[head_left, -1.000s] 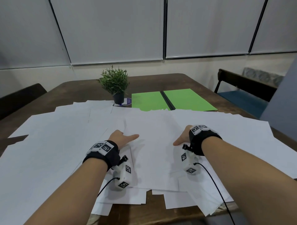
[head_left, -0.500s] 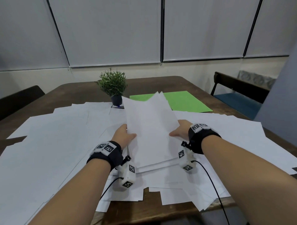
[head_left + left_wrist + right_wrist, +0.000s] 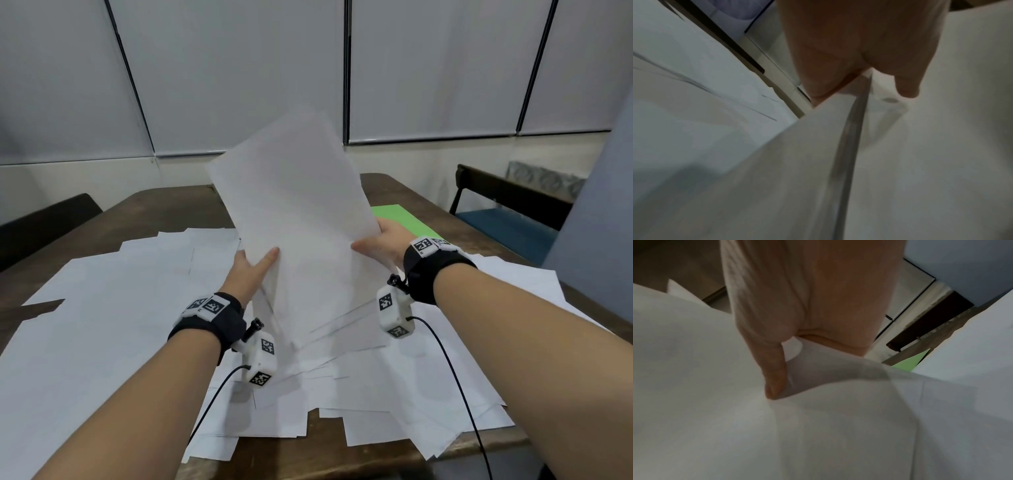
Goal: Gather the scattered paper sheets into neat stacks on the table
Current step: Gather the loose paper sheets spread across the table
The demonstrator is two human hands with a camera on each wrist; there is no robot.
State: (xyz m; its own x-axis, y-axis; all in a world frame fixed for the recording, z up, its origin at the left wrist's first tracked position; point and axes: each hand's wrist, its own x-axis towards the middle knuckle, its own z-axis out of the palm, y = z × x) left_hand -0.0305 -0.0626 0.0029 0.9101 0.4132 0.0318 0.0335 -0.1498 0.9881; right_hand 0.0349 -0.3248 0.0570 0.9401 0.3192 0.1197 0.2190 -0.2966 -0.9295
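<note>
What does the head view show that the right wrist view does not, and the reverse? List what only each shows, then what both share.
Only the head view: the left hand gripping the lifted sheets, both wristbands, and the scattered sheets across the table.
Only the right wrist view: the thumb pressing into the paper up close.
Both: the right hand, the lifted sheets, the green sheet.

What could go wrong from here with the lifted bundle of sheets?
1. The bundle of sheets is held only at its side edges by the left hand and right hand; its lower edges look fanned, so a sheet could slip from the grip.
2. Lowering it could shift the loose sheets overhanging the table edge.
</note>
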